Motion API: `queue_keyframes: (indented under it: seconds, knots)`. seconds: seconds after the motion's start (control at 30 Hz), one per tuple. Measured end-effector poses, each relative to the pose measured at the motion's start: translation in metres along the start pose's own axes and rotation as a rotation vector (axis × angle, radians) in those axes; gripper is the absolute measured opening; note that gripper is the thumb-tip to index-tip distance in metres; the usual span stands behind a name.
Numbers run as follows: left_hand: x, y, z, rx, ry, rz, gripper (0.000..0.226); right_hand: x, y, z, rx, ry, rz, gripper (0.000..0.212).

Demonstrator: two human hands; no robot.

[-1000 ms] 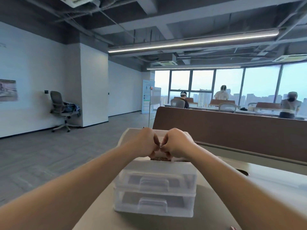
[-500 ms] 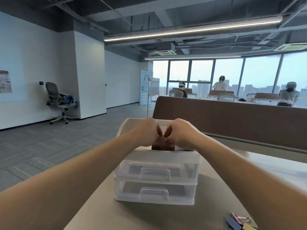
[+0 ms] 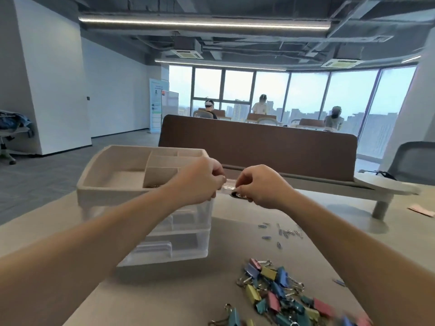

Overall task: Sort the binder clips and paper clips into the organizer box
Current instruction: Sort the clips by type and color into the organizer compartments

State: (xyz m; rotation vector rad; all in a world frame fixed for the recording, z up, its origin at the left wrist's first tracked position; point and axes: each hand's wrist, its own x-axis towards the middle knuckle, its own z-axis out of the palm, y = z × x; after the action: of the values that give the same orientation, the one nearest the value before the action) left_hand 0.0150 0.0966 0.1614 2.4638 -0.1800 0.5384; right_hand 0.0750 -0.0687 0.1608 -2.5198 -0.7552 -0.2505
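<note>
Looking at the bench (image 3: 188, 290), your view has dropped since a second ago, so the unsorted stock now shows. The organizer box (image 3: 141, 191) is your landmark: binder clips (image 3: 277, 292) heaped near its front right, paper clips (image 3: 286, 232) scattered to its right. Your left hand (image 3: 200, 180) and right hand (image 3: 261, 187), just off its top right corner, pinch something small and glinting between them; I cannot tell what. Most sorting remains.

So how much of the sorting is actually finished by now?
Little looks done: something small glints in one compartment of the beige organizer tray, though I can't identify it. In hand: the left hand and right hand hold a small clear packet between them. Left: the heap of coloured binder clips and scattered silver paper clips on the table.
</note>
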Motion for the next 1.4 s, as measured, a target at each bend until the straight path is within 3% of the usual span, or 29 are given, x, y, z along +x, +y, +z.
queue_keyframes:
  seconds: [0.33,0.7,1.1,1.4]
  knots:
    - [0.033,0.033,0.126,0.008,-0.239,0.012,0.018,-0.037,0.128,-0.01,-0.072,-0.019,0.208,0.008]
    - [0.102,-0.007,0.227,0.213,-0.331,-0.046,0.026,-0.016,0.227,0.031,-0.201,-0.115,0.36,0.015]
    - [0.149,-0.046,0.275,0.266,-0.376,-0.115,0.019,0.017,0.264,0.066,-0.259,-0.204,0.42,0.028]
    - [0.164,-0.041,0.281,0.269,-0.473,0.01,0.019,0.03,0.266,0.072,-0.192,-0.159,0.4,0.026]
